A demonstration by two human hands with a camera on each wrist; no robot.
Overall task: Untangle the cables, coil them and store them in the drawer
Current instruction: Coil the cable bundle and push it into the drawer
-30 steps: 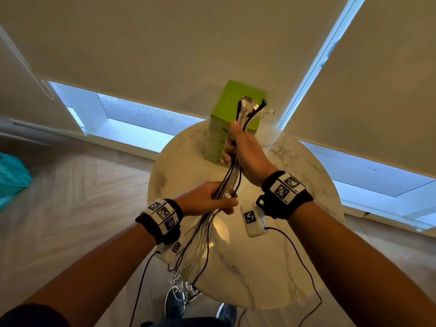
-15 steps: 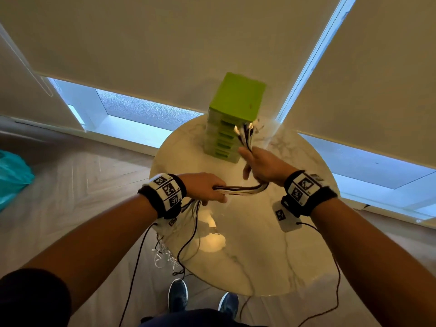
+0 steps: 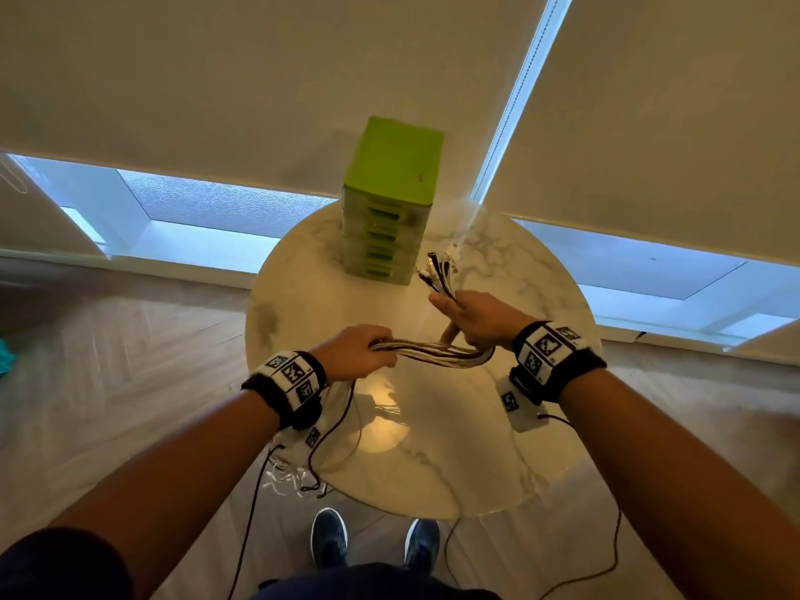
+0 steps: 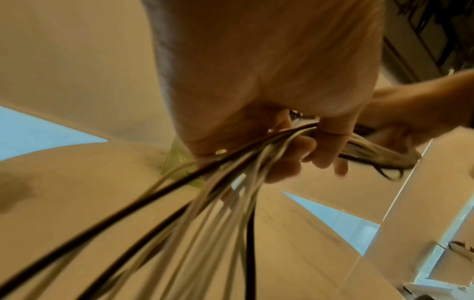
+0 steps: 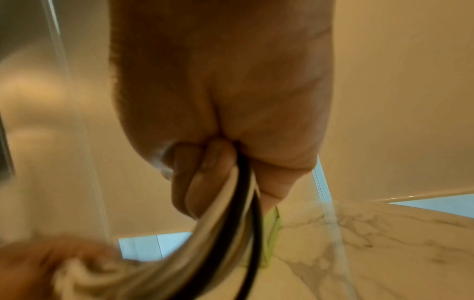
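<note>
A bundle of white and black cables [image 3: 437, 355] spans between both hands above the round marble table [image 3: 433, 461]. My right hand [image 3: 472, 320] grips the bundle near its plug ends [image 3: 439, 270], which stick up beside the green drawer unit [image 3: 389, 201]. My left hand [image 3: 357, 352] grips the bundle lower down; the rest hangs off the table's front left edge as loose cable tails [image 3: 298, 474]. The left wrist view shows fingers [image 4: 302, 154] curled round the cable bundle [image 4: 205, 192]. In the right wrist view, fingers [image 5: 205, 174] clasp the cable bundle [image 5: 231, 213].
The green drawer unit stands at the table's far side with all its drawers closed. Window blinds [image 3: 216, 80] hang behind it. My shoes [image 3: 329, 534] stand on the wooden floor at the table's near edge. A teal object [image 3: 6, 357] lies far left.
Both hands have come down from an upright hold; the bundle now bends sideways between them. My right hand moved lower and right, the plug ends now beside the drawer unit.
</note>
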